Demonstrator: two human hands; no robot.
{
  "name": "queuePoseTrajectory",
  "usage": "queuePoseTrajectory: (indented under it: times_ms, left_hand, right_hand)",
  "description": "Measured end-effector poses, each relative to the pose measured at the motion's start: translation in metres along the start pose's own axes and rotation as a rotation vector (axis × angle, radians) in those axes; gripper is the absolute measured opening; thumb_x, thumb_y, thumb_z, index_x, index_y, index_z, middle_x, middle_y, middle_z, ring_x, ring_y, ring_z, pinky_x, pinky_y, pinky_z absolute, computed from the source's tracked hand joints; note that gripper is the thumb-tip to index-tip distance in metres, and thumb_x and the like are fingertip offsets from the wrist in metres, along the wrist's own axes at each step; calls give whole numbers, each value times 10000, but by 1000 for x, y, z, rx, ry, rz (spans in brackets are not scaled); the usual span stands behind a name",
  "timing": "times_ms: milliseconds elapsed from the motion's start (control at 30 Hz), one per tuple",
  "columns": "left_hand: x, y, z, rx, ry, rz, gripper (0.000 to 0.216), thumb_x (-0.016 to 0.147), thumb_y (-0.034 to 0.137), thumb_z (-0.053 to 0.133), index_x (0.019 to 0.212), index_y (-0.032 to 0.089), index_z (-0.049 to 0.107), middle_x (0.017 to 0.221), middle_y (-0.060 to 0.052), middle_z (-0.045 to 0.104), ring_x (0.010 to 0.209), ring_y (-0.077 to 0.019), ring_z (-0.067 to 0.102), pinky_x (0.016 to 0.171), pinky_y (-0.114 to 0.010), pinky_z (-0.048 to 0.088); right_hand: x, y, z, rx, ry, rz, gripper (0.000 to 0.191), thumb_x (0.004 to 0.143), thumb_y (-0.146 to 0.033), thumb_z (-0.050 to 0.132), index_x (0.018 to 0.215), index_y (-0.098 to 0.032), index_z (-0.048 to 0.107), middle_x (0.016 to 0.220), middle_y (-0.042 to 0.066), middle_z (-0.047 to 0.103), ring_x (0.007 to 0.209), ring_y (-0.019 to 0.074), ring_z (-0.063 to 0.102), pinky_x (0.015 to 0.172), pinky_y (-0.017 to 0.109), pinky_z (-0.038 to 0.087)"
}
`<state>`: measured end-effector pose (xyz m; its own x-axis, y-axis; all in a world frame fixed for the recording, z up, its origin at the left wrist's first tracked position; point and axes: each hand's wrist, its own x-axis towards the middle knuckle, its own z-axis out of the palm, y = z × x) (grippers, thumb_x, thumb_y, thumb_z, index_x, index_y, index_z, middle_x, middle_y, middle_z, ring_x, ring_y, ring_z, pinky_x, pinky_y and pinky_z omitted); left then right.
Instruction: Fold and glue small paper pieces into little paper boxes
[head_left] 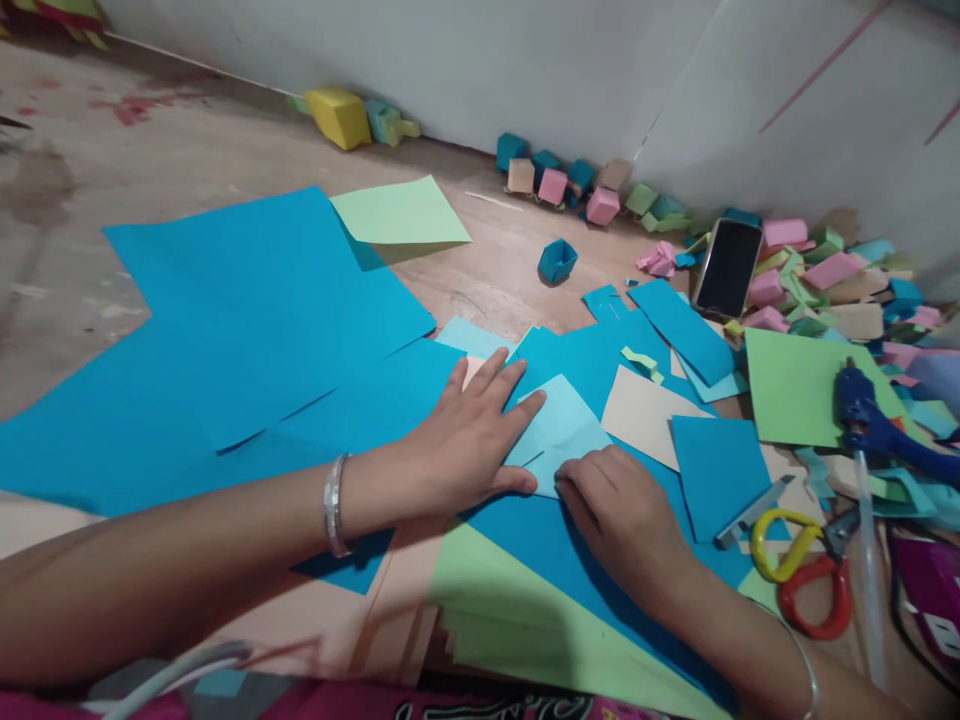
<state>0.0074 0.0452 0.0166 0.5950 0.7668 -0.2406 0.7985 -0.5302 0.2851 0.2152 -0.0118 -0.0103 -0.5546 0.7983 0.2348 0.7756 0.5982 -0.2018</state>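
A light-blue sheet of paper lies on larger blue paper in front of me. My left hand rests flat across the light-blue sheet's left side, fingers spread. At its lower right edge, my right hand has its fingers curled together against the paper. Whether they pinch that edge is hard to see, as the fingertips are partly hidden. A beige piece of paper and a small blue sheet lie just right of my hands.
Scissors, a blue glue gun and a phone lie on the right. Several folded paper cubes line the wall. An open blue paper box stands mid-table. Big blue sheets cover the left.
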Motion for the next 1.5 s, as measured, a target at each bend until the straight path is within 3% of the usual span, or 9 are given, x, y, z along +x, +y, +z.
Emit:
queuePoseTrajectory:
  times_ms: [233,1233,1500]
  left_hand:
    - [2,-2,8,27,38,19,875,781,616,665,1490,218,343,1600,-202,165,1475,-415,29,1130,-665,86]
    - [0,-5,8,30,-6,44,879,809,634,617,1512,218,294,1609,-197,58,1476,-410,28,1131,-656,65]
    - [1,0,3,45,-17,20,866,807,596,651,1500,196,321,1601,-217,95,1474,-411,63,1125,-667,93]
  right_hand:
    - [-1,0,1,-26,-30,11,256,976,-179,457,769,-167,609,692,58,555,688,200,455,634,350,314]
    - [-4,2,2,-12,-19,-10,215,948,-105,476,777,-165,591,719,63,550,698,197,459,592,339,281]
    - [-1,-2,-6,-149,-6,-57,239,954,-139,490,775,-159,646,695,60,538,697,196,421,601,343,284]
